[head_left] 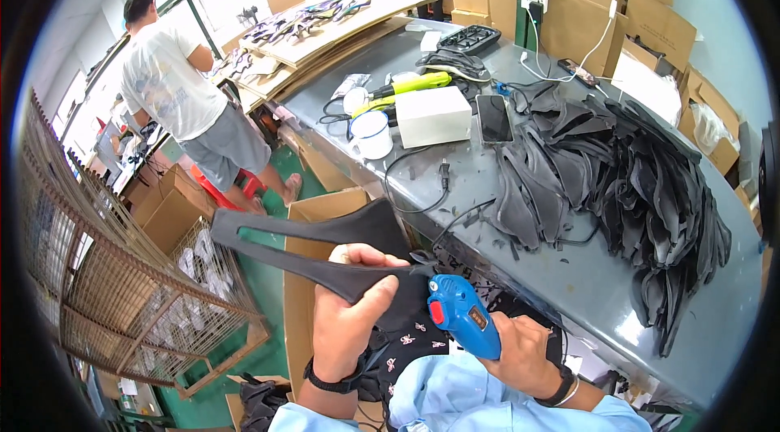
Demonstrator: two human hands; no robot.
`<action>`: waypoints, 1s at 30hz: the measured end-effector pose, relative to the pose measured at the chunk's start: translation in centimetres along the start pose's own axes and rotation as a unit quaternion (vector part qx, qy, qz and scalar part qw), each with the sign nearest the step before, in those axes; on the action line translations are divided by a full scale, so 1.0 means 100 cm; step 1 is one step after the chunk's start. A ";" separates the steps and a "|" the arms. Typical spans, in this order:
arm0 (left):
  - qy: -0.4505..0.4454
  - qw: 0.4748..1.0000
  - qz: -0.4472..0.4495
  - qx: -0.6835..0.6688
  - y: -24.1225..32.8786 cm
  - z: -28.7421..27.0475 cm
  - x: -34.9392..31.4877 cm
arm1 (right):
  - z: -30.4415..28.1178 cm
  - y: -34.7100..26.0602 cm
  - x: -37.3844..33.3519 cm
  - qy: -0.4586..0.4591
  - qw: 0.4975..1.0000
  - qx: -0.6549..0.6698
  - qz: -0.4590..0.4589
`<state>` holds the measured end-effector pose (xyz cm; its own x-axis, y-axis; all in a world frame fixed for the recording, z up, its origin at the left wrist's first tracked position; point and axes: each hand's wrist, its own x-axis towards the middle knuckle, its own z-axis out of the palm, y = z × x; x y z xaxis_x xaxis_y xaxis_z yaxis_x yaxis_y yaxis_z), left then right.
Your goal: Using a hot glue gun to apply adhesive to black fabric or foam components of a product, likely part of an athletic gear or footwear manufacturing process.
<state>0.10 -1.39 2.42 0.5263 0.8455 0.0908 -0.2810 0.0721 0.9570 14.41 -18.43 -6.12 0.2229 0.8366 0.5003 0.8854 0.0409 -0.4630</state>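
Note:
My left hand (pixel 355 310) is closed on a black, padded-looking foam piece (pixel 325 231) with a long slot between two arms, its thumb pressed on the near arm. The piece's far end points left, and its wide end is by my right hand. My right hand (pixel 524 353) is wrapped round a blue handheld power tool (pixel 467 317) with a red button. The tool's head meets the right edge of the foam piece, though its working tip is mostly hidden. Beneath both hands stands an open cardboard box (pixel 297 310), and small dark scraps lie about.
A grey table (pixel 455 221) on the right bears a heap of black foam pieces (pixel 650 180), a phone (pixel 494 118), a white box (pixel 434 117), a mug (pixel 371 136) and a yellow-green tool (pixel 414 84). Wire-mesh cages (pixel 122 286) stand left. A person (pixel 183 95) works beyond them.

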 end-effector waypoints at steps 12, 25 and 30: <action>0.285 0.933 -0.141 -0.168 -0.159 -0.159 0.025 | -0.002 0.021 0.000 0.029 0.996 0.015 0.086; 0.000 0.992 -0.116 -0.039 -0.153 -0.010 0.078 | -0.001 0.028 -0.006 0.030 0.995 0.025 0.097; -0.044 0.933 0.006 0.358 -0.190 0.094 0.147 | -0.004 0.025 -0.011 0.051 0.993 0.056 0.093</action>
<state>20.72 4.69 -11.87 0.5985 0.7956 0.0942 0.3053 -0.3351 0.8914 16.59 -19.48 -7.55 0.4228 0.7764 0.4675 0.7759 -0.0435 -0.6294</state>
